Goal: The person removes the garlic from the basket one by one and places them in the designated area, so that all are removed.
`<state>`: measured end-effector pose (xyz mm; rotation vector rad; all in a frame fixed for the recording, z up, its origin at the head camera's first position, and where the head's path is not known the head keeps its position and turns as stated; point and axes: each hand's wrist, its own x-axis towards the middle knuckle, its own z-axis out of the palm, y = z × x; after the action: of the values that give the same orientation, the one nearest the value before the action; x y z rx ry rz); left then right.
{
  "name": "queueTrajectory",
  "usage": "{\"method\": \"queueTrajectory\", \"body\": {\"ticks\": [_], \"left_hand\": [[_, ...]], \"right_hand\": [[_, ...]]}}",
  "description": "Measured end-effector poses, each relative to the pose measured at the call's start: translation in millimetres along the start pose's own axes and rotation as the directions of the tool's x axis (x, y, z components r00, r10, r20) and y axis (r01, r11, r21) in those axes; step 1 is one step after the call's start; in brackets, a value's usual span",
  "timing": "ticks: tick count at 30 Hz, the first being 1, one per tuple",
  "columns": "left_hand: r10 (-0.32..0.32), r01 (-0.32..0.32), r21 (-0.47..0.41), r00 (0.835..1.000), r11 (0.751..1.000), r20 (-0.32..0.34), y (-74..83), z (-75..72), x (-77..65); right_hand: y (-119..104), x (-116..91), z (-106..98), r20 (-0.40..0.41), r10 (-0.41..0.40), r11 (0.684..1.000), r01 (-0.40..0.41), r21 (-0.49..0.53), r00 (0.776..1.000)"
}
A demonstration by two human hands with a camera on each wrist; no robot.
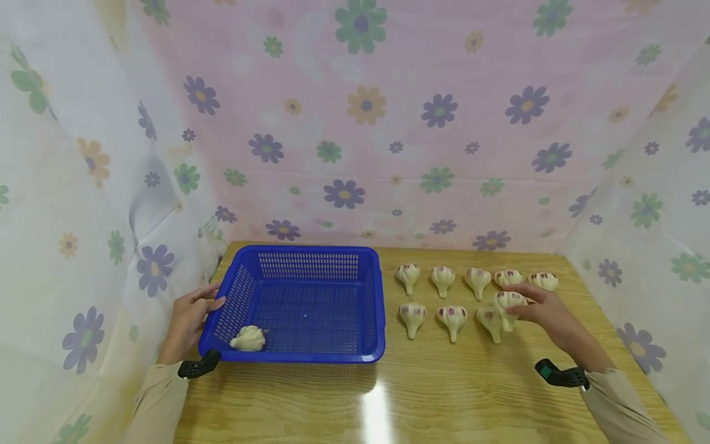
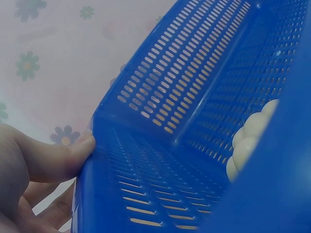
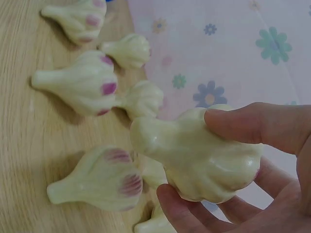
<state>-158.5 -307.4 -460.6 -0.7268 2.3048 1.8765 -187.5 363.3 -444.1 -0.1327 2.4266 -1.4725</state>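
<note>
My left hand (image 1: 187, 317) grips the left rim of a blue plastic basket (image 1: 299, 356), its thumb on the rim and its other fingers outside the wall. One garlic bulb (image 1: 249, 338) lies in the basket's near left corner; part of it shows in the left wrist view behind the near wall. With thumb and fingers, my right hand (image 1: 550, 313) holds another garlic bulb (image 3: 209, 155) raised over the right end of the rows. Below it, a bulb (image 1: 489, 322) in the front row is partly covered in the head view.
Several garlic bulbs with purple patches stand in two rows right of the basket, a back-row bulb (image 1: 408, 277) and a front-row bulb (image 1: 413, 318) nearest it. The wooden table (image 1: 444, 394) is bordered by flowered cloth (image 1: 388, 154) behind and at both sides.
</note>
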Motion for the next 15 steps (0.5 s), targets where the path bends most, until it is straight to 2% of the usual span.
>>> {"method": "queueTrajectory", "body": {"ticks": [6, 15], "left_hand": [[-0.012, 0.012, -0.005, 1.0, 1.0, -0.003, 0.5, -0.2, 0.3], [0.011, -0.011, -0.013, 1.0, 1.0, 0.005, -0.7, 0.8, 0.7]], "right_hand": [[7, -1, -3, -0.021, 0.037, 0.999, -0.037, 0.008, 0.999], [25, -1, -8, -0.075, 0.038, 0.998, -0.042, -0.05, 0.996]]}}
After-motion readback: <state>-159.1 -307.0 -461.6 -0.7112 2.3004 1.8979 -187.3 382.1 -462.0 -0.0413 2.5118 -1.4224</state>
